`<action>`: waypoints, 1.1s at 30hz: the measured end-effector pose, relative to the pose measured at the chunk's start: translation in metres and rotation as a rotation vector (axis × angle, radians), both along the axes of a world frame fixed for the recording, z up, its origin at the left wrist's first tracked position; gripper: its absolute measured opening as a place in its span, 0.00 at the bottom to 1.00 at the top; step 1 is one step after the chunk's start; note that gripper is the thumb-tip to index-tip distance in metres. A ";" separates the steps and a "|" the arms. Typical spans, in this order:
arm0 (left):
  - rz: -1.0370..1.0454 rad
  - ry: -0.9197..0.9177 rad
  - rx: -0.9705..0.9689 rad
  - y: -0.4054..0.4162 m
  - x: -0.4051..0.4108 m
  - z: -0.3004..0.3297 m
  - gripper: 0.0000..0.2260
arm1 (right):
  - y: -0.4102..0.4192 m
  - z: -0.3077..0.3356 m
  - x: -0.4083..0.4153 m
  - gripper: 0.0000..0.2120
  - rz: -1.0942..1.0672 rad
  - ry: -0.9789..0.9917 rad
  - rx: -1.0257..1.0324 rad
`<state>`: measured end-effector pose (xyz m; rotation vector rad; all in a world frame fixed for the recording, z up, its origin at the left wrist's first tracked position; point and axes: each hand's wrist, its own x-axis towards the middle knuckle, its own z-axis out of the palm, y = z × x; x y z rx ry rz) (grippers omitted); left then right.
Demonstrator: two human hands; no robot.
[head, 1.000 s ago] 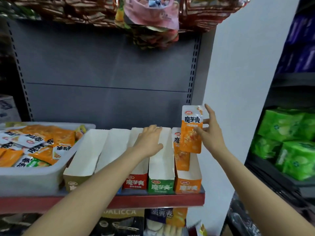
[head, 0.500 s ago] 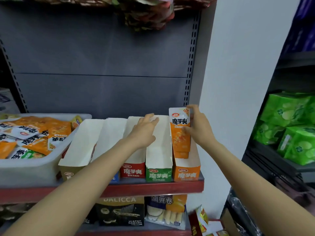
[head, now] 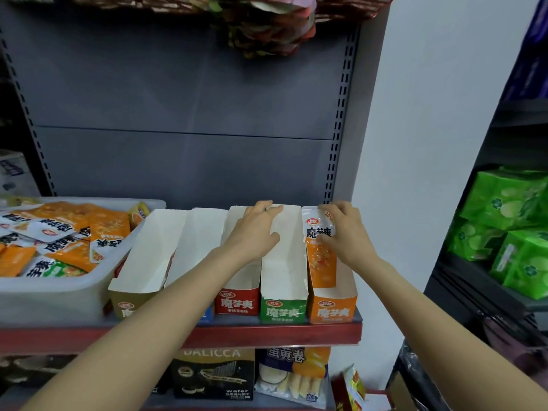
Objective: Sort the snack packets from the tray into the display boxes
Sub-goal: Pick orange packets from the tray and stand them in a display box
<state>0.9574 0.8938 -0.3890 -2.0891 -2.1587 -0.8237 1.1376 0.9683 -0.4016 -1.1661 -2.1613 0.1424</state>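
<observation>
Five open display boxes stand in a row on the red-edged shelf (head: 267, 335). An orange snack packet (head: 321, 256) stands upright inside the rightmost orange box (head: 333, 308). My right hand (head: 345, 229) holds the packet's top, with fingers curled over its upper edge. My left hand (head: 255, 231) rests flat on the wall between the red box (head: 235, 304) and the green box (head: 283, 310). At the left, a translucent grey tray (head: 59, 289) holds several orange, white and green packets (head: 68, 232).
A tan box (head: 130, 289) and a mostly hidden blue box (head: 207, 314) stand left of the red one. A white wall panel (head: 415, 143) borders the shelf on the right. Green packs (head: 510, 226) fill a neighbouring rack. Wafer and egg-roll packs (head: 252, 375) lie on the lower shelf.
My right hand has lowered the orange packet from above the orange box down into it. My left hand stayed on the box walls. The camera view tilted downward.
</observation>
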 end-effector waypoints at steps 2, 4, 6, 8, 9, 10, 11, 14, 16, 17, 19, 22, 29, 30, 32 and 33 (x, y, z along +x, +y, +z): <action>0.003 -0.040 0.067 -0.009 0.001 0.005 0.23 | -0.005 0.003 -0.003 0.24 -0.028 0.018 0.048; -0.005 -0.114 0.140 -0.023 -0.001 0.011 0.20 | -0.015 0.008 -0.010 0.20 0.005 0.066 0.106; -0.026 -0.185 0.194 -0.041 -0.007 0.015 0.17 | -0.030 0.018 -0.023 0.15 0.092 0.131 0.098; -0.016 -0.211 0.243 -0.061 -0.016 0.016 0.13 | -0.047 0.030 -0.042 0.13 0.200 0.137 0.052; 0.006 -0.212 0.268 -0.073 -0.025 0.016 0.12 | -0.056 0.036 -0.055 0.12 0.258 0.122 0.043; 0.028 -0.214 0.287 -0.082 -0.033 0.017 0.10 | -0.064 0.040 -0.068 0.11 0.312 0.107 0.036; 0.053 -0.221 0.301 -0.090 -0.042 0.017 0.09 | -0.072 0.043 -0.080 0.11 0.361 0.098 0.024; 0.155 -0.242 0.334 -0.118 -0.085 0.018 0.07 | -0.101 0.048 -0.127 0.12 0.487 0.086 -0.028; 0.225 -0.237 0.348 -0.136 -0.119 0.018 0.08 | -0.120 0.047 -0.159 0.14 0.550 0.065 -0.051; 0.257 -0.229 0.349 -0.145 -0.137 0.017 0.08 | -0.128 0.046 -0.175 0.14 0.575 0.049 -0.068; 0.348 -0.182 0.310 -0.163 -0.176 0.015 0.11 | -0.141 0.044 -0.206 0.13 0.605 0.010 -0.099; 0.497 -0.084 0.170 -0.186 -0.231 0.013 0.16 | -0.154 0.041 -0.254 0.13 0.616 -0.030 -0.161; 0.628 0.041 -0.147 -0.206 -0.273 0.003 0.26 | -0.169 0.036 -0.334 0.17 0.494 -0.309 -0.232; 0.628 0.053 -0.148 -0.206 -0.273 0.003 0.26 | -0.169 0.035 -0.341 0.16 0.477 -0.340 -0.242; 0.624 0.040 -0.154 -0.206 -0.274 0.004 0.27 | -0.171 0.033 -0.350 0.15 0.441 -0.411 -0.253; 0.626 0.028 -0.156 -0.206 -0.274 0.003 0.27 | -0.171 0.033 -0.353 0.13 0.426 -0.440 -0.260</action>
